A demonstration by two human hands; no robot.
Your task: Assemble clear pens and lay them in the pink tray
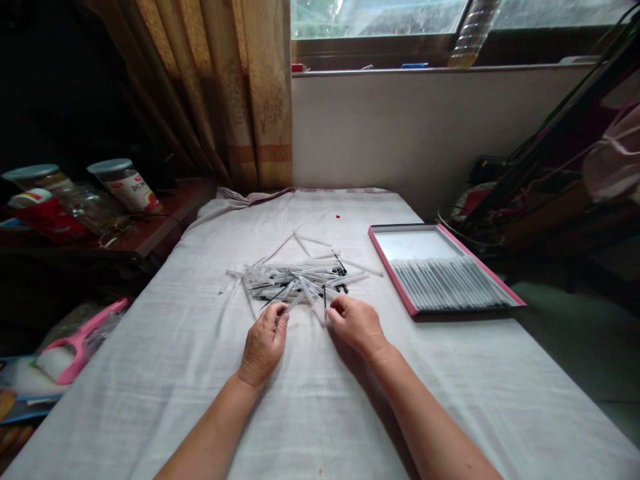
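A loose pile of thin, whitish see-through tubes [273, 275] lies on the cloth-covered table, with several black sticks and small black pieces [342, 289] among them. My left hand [264, 343] is at the near left of the pile, its thumb and fingers closed on a see-through tube [296, 302]. Across from it, my right hand [357, 325] pinches a thin black stick [325, 295] that points up and away from me. To the right, a shallow pink-rimmed box [395, 277] holds a row of similar tubes [447, 283] lying side by side.
A small red piece [338, 216] lies on the white cloth [320, 413] beyond the pile. Jars [125, 187] stand on a dark side table at left, with pink-handled scissors [80, 343] below. A curtain [240, 100] and wall [370, 133] border the far side.
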